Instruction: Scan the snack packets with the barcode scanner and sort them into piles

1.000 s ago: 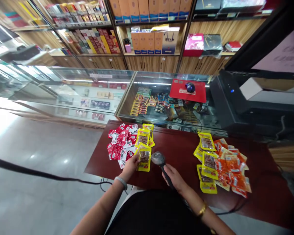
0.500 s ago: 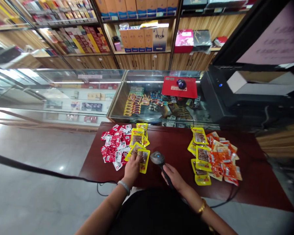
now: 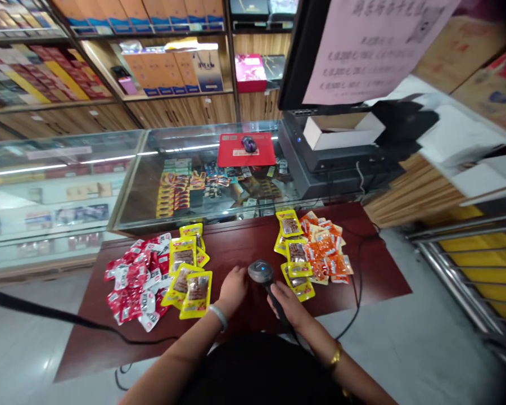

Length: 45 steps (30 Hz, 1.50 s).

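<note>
My right hand (image 3: 287, 304) is wrapped round the handle of a black handheld barcode scanner (image 3: 261, 272), a blue light on its head. My left hand (image 3: 234, 288), fingers curled in, is just left of the scanner head above the brown table, and nothing shows in it. Left of it lie yellow-edged snack packets (image 3: 197, 293) with brown contents, overlapping a pile of red and white packets (image 3: 137, 281). On the table's right side, more yellow packets (image 3: 297, 253) rest against a pile of orange packets (image 3: 322, 253).
The brown table (image 3: 240, 247) meets a glass display counter (image 3: 143, 169), which carries a red mat (image 3: 227, 152) with a mouse (image 3: 248, 144). A monitor (image 3: 293, 62) and an open white box (image 3: 341, 140) stand at the right. Cables hang near the table's front edge.
My left hand has come off the yellow packets and moved right, close to the scanner. The camera view has turned right. The scanner stays in my right hand.
</note>
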### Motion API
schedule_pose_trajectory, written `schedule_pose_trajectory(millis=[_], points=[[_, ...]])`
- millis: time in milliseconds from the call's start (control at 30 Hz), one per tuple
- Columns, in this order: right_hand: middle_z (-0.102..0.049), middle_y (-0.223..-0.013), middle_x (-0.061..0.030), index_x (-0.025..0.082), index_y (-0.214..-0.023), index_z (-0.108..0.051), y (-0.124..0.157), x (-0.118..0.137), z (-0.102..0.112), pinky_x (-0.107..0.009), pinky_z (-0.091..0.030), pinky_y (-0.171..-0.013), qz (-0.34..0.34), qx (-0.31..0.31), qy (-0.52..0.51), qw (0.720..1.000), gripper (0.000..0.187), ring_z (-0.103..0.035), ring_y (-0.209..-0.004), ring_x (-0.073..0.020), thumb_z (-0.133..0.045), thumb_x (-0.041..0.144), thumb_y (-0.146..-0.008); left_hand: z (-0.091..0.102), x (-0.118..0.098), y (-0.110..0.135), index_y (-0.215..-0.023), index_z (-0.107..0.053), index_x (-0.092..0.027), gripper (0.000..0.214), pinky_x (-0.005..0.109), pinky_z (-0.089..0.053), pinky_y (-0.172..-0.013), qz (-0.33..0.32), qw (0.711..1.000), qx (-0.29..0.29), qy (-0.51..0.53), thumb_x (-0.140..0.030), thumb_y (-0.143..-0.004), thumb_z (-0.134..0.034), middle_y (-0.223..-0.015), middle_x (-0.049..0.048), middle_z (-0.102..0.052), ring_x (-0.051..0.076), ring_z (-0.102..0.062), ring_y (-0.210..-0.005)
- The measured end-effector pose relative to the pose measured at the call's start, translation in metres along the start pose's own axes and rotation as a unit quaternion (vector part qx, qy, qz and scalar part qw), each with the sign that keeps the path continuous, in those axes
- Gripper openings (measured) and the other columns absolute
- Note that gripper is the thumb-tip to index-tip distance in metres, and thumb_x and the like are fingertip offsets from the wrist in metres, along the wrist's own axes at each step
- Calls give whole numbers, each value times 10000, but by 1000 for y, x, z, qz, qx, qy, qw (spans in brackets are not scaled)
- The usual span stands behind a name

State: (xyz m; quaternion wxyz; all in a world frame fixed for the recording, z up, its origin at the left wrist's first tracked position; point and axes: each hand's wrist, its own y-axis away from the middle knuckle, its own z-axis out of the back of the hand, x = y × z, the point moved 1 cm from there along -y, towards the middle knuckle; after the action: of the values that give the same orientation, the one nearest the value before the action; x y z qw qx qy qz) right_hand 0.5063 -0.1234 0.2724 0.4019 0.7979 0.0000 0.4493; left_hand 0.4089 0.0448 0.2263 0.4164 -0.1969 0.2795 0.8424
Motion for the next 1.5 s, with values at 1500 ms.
schedule_pose_trajectory(millis=[1500], points=[[-479, -516, 92, 226, -840, -496, -43, -6, -70, -169, -249, -345, -56, 86, 44, 994, 559, -349, -367, -54, -645, 746, -699, 34, 117, 55, -629, -454, -200, 351, 215, -376, -527, 189, 864, -159, 439, -426, -662, -721, -543, -72, -442, 85, -422, -520]])
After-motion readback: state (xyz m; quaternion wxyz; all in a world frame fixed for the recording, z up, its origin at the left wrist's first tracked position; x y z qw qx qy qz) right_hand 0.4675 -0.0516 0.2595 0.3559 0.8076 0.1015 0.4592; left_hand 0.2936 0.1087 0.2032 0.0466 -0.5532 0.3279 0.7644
